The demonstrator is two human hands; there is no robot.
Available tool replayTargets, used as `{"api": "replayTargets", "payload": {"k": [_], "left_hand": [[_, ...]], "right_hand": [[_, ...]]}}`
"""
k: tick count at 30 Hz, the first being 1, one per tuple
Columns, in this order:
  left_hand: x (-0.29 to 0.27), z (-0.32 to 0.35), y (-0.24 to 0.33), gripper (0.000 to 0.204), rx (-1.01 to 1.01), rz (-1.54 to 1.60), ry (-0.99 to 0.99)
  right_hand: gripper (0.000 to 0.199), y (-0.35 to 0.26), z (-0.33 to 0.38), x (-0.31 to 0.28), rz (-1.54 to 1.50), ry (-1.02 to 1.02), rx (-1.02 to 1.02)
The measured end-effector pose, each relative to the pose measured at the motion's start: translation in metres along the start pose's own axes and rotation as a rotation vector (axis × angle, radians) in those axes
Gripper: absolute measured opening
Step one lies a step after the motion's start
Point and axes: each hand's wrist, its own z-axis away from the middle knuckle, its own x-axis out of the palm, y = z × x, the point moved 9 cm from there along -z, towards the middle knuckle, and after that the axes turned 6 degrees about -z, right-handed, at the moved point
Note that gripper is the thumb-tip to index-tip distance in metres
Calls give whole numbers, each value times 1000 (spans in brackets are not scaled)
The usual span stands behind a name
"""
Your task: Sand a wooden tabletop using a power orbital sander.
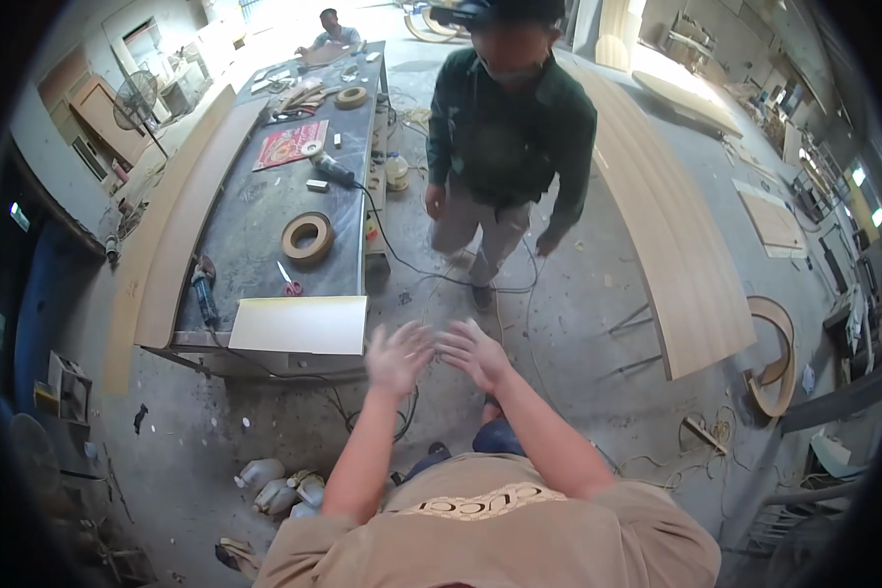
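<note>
Both of my hands are raised in front of my chest, whitened as if with dust and a little blurred. My left hand point(400, 357) has its fingers spread and holds nothing; it is nearest the right end of a white sheet point(299, 324) on the workbench corner. Close beside it, my right hand point(474, 355) is also empty, fingers stretched out toward the left one. Behind the sheet on the bench lie red-handled scissors point(292, 286), a big roll of brown tape point(307, 237) and a teal-bodied power tool point(204, 294).
The long grey workbench point(255, 211) carries a corded grinder point(331, 169) and a red printed sheet point(290, 144). A person in a dark green shirt point(510, 132) stands ahead. Cords point(461, 278) cross the floor. A long curved wooden panel point(657, 225) stands right; plastic jugs point(261, 473) lie lower left.
</note>
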Motion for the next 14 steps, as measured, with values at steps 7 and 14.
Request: {"api": "replayTargets", "payload": {"k": [7,14], "left_hand": [[-43,64,-47,37,20,-696,701],[-120,94,-157,69,-363,-752,503]], "right_hand": [[64,98,-16,-80,817,99,-664],[67,63,116,-20,598,-527,209]]}}
